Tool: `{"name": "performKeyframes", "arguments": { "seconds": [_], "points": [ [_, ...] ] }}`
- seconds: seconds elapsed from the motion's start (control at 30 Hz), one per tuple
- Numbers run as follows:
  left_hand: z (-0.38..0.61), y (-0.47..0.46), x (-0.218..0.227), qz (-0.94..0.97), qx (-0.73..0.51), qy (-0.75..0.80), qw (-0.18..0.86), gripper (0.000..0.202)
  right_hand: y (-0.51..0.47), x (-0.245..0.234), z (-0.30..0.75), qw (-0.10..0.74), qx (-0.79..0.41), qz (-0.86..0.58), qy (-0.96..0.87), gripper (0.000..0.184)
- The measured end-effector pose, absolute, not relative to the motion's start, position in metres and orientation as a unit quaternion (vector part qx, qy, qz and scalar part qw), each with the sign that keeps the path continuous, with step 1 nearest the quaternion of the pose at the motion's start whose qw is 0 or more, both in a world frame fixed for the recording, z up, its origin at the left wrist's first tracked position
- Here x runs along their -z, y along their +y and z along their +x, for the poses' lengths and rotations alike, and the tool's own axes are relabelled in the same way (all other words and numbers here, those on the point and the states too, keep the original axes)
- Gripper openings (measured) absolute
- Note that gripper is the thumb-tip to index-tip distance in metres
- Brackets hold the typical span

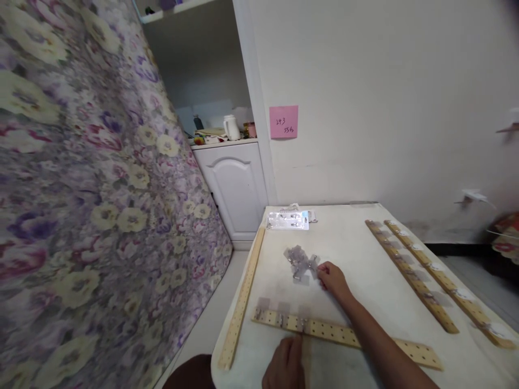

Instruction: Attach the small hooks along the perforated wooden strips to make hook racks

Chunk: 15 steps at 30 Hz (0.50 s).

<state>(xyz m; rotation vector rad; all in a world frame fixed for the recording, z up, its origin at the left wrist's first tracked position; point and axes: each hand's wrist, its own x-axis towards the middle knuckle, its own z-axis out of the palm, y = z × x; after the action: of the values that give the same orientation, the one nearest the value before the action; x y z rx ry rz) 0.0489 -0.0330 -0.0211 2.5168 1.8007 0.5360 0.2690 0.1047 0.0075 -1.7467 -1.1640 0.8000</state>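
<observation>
Small clear hooks (pixel 300 263) lie heaped mid-tabletop (pixel 357 243), the right hand (pixel 333 280) reaching their edge, apparently pinching one; motion blur obscures the grip. The left hand (pixel 286 364) presses flat, unclenched, on a perforated wooden strip (pixel 344 335) along the near edge.

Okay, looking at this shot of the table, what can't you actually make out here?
- Head view: the small clear pieces by the right hand are blurred and too small to identify.
- The pink note on the wall: its handwriting is too small to read surely.
- The left hand on the perforated strip: cut by the bottom edge, grip unclear.
- The packet: contents blurred.
</observation>
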Motion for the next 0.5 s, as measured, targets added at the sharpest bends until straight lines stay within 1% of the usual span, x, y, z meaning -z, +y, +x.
{"name": "performKeyframes", "arguments": {
  "seconds": [0.2, 0.27, 0.4, 0.5],
  "points": [
    [0.049, -0.035, 0.015, 0.802, -0.193, 0.565, 0.002, 0.056, 0.080, -0.013, 0.281, 0.462, -0.303, -0.692, -0.464, 0.014],
    [0.049, -0.036, 0.013, 0.803, -0.198, 0.561, 0.004, 0.055, 0.070, -0.018, 0.285, 0.468, -0.246, -0.704, -0.473, 0.015],
    [0.049, -0.037, 0.008, 0.806, -0.209, 0.554, 0.005, 0.055, 0.053, -0.029, 0.291, 0.453, -0.087, -0.713, -0.528, 0.018],
    [0.048, -0.036, 0.007, 0.807, -0.218, 0.549, 0.011, 0.054, 0.049, -0.032, 0.295, 0.430, -0.086, -0.697, -0.568, 0.019]
  ]
}}
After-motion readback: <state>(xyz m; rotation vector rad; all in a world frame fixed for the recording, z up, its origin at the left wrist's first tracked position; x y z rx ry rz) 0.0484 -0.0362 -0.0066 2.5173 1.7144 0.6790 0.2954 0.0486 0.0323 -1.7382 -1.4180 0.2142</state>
